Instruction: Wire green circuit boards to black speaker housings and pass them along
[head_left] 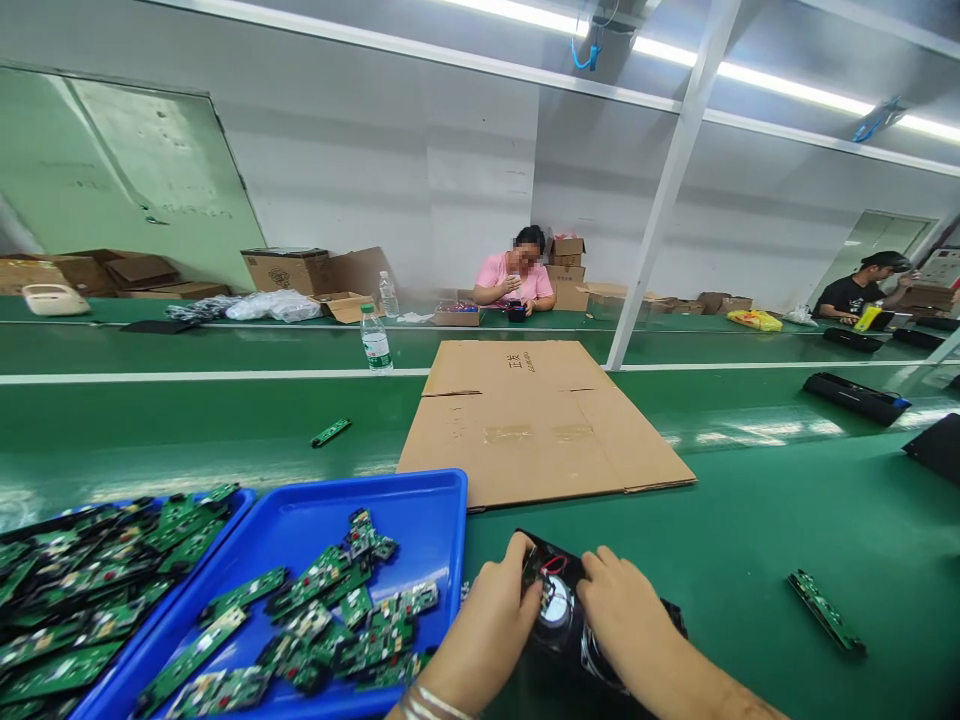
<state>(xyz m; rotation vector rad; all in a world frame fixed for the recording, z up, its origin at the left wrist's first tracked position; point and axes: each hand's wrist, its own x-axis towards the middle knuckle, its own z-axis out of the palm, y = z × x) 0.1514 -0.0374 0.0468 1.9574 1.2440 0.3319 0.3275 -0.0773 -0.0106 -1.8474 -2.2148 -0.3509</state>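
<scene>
My left hand point(487, 620) and my right hand point(619, 620) both rest on a black electronic device point(551, 572) lying on the green workbench belt point(750, 560). Its top shows a round silvery part and red marks, partly hidden by my fingers. The lower part sits in shadow, and a black flap extends past my right hand. Just left of my left hand is a blue plastic tray point(420, 500) holding loose green circuit boards point(322, 585). A second blue tray point(244, 498), heaped with similar boards point(97, 590), lies further left.
A flattened cardboard sheet point(540, 420) lies ahead on the belt. A lone circuit board point(825, 612) lies to my right, and another point(331, 432) lies beyond the trays. Further off are a water bottle point(375, 338), black devices point(855, 397), and two seated people point(516, 275) point(862, 290) among cartons.
</scene>
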